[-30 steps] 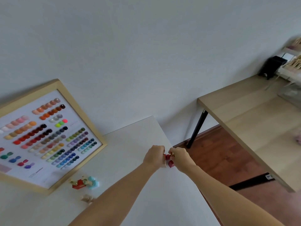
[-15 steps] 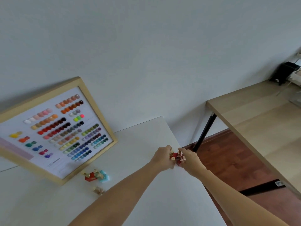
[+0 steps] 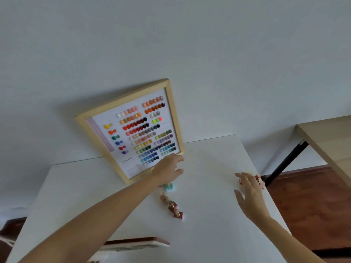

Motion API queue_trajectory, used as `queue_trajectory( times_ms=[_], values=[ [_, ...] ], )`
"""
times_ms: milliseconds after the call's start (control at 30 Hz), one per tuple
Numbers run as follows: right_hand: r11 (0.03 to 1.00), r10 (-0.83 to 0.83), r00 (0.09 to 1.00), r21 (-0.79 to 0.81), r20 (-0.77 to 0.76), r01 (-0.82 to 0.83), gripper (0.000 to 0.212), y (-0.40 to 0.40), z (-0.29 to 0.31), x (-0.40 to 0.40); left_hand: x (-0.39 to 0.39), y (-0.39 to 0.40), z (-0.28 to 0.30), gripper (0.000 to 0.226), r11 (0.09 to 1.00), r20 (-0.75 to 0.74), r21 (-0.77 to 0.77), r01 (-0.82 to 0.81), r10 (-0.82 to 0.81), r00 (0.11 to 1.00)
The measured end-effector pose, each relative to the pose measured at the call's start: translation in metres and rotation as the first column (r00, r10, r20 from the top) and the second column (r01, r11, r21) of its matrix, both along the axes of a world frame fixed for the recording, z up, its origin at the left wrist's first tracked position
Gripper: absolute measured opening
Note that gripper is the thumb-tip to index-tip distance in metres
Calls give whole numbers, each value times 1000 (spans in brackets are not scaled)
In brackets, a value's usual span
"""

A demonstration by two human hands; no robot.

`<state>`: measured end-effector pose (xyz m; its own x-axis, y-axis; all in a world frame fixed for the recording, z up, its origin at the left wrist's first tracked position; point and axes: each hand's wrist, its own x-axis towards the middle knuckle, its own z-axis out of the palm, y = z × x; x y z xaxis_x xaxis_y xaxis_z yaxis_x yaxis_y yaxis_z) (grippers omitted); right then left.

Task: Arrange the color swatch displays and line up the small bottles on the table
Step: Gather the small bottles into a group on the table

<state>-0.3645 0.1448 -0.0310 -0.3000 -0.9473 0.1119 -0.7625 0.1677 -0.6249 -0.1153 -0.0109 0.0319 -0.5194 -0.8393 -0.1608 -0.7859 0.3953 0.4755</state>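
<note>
A wood-framed color swatch display (image 3: 133, 128) leans against the wall at the back of the white table (image 3: 209, 234). My left hand (image 3: 168, 170) hovers over its lower right corner, fingers apart and holding nothing. Just below that hand lie several small bottles (image 3: 171, 204) in a loose line, one turquoise and others red with gold caps. My right hand (image 3: 249, 194) is open near the table's right edge, just behind a small cluster of red bottles (image 3: 258, 180). It is not gripping them.
A second framed board (image 3: 136, 243) lies at the table's near edge, seen edge-on. A light wooden desk (image 3: 326, 137) with black legs stands to the right across a gap of dark wood floor (image 3: 313, 205).
Both hands let go of the red bottles at the right edge. My left hand swung left to the swatch display. The view turned left, so the display now sits in the middle.
</note>
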Motion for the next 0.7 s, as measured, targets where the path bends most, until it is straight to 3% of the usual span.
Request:
queue_trajectory(
  times_ms=[133, 267, 467, 700],
  values=[
    [995, 90, 995, 40, 39, -91, 44, -17, -2, 51, 59, -8, -11, 37, 996, 147, -77, -39, 50, 988],
    [980, 168, 984, 99, 57, -173, 43, -36, -3, 96, 93, -11, -31, 32, 999, 244, -37, -13, 22, 970],
    [941, 244, 966, 220, 87, -257, 43, -67, -4, 147, 109, -19, -58, 35, 994, 224, 35, 107, -112, 968],
    [911, 256, 963, 312, 90, -271, 48, -99, -12, 180, 114, -23, -78, 20, 982, 213, -63, 180, -163, 963]
  ],
)
